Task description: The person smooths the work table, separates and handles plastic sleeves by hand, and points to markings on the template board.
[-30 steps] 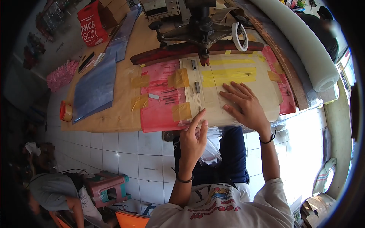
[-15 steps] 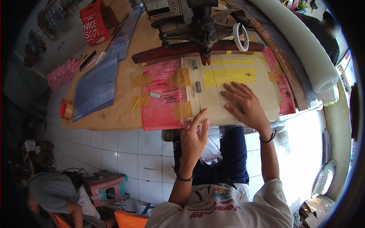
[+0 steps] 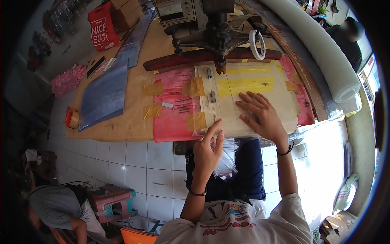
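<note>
My right hand (image 3: pixel 261 115) lies flat with fingers spread on a cream board (image 3: pixel 243 109) marked with yellow tape (image 3: pixel 245 85). To its left, my left hand (image 3: pixel 209 152) touches the board's near edge with a stretched index finger; the thumb stands apart and the other fingers curl. I see nothing held in it. Two small grey metal blocks (image 3: pixel 213 96) sit along the board's left side, beside a strip that looks like clear plastic. Red sheeting (image 3: pixel 172 129) with brown tape patches shows left of the board. Beyond it hangs a press with a long dark red bar (image 3: pixel 183 59).
A tape roll (image 3: pixel 72 118) and blue plastic sheets (image 3: pixel 103 95) lie on the left. A white ring of tape (image 3: pixel 256 44) hangs on the press. A large foam roll (image 3: pixel 325 53) borders the right. Clear plastic pieces (image 3: pixel 226 166) rest on my lap. A person (image 3: pixel 61 205) bends at lower left.
Both hands keep nearly the same place on the board. The whole view has shifted slightly downward. The person at upper right has moved a little.
</note>
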### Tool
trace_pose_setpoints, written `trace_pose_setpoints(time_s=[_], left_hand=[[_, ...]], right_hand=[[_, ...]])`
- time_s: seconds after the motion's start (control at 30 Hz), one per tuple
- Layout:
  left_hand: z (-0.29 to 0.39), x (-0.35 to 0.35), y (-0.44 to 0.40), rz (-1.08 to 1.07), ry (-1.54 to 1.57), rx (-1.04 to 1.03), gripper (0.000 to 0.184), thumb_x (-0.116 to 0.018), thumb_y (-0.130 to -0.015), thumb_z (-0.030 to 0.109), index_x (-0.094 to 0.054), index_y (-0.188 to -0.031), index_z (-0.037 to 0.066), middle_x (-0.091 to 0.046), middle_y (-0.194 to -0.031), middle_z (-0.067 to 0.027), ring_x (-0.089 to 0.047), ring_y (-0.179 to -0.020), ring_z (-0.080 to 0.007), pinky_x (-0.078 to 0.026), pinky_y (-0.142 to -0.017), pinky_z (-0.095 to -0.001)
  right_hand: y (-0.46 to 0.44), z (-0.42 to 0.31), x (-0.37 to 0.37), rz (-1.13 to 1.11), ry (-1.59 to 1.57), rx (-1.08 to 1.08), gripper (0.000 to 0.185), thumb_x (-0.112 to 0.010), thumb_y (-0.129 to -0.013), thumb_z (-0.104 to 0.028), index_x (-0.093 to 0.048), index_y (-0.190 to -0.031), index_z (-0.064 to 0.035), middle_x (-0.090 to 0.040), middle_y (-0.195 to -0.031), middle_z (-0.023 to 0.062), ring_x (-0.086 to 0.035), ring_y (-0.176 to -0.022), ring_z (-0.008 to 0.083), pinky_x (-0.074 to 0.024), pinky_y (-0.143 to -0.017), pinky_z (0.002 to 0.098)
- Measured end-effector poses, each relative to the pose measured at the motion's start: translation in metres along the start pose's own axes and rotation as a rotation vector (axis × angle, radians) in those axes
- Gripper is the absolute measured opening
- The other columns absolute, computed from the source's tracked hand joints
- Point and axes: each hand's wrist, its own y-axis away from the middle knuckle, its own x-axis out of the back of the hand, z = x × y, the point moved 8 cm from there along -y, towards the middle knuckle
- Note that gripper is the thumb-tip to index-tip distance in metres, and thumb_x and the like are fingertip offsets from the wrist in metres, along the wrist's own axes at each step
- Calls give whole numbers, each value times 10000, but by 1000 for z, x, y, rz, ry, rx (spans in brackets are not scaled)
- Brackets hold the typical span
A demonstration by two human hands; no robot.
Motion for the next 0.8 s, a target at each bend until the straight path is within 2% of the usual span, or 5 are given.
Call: trace_pose_setpoints(time_s=[0.1,0.3,0.4,0.6,0.8], left_hand=[[-2,0,1,62,37,-33,326,-649,-1007,176,-668,-1324,104,-587,-660,-90,-468,-500,-151,-433,-522,-326],[4,2,5,135,-1,-178,363,-640,-1009,167,-643,-1371,131,-702,-800,-176,-620,-562,-230,-512,-580,-362],[-4,1,11,72,-9,-57,396,-641,-1007,155,-623,-1402,149,-702,-852,-199,-634,-585,-256,-515,-574,-376],[-16,-9,27,37,11,-29,426,-641,-1010,171,-601,-1434,176,-688,-867,-204,-630,-597,-288,-521,-587,-385],[-8,-7,27,42,-27,-62,440,-634,-1014,176,-580,-1451,176,-725,-1014,-198,-604,-587,-296,-532,-613,-386]], right_hand=[[0,-1,1,14,7,7,365,-657,-967,-297,-696,-1284,-118,-601,-1440,119,-498,-1379,363,-346,-1182,504],[0,-3,5,51,-31,10,346,-660,-963,-270,-698,-1256,-90,-619,-1407,139,-511,-1360,364,-356,-1175,501],[0,-2,8,101,-90,-6,320,-692,-932,-203,-712,-1212,-51,-648,-1364,164,-559,-1311,372,-410,-1131,482],[5,-6,13,164,-137,16,229,-714,-906,-153,-749,-1100,-35,-704,-1261,160,-609,-1242,367,-454,-1083,469],[7,-5,13,180,-147,32,203,-704,-915,-148,-758,-1075,-36,-714,-1237,161,-624,-1218,357,-467,-1067,452]])
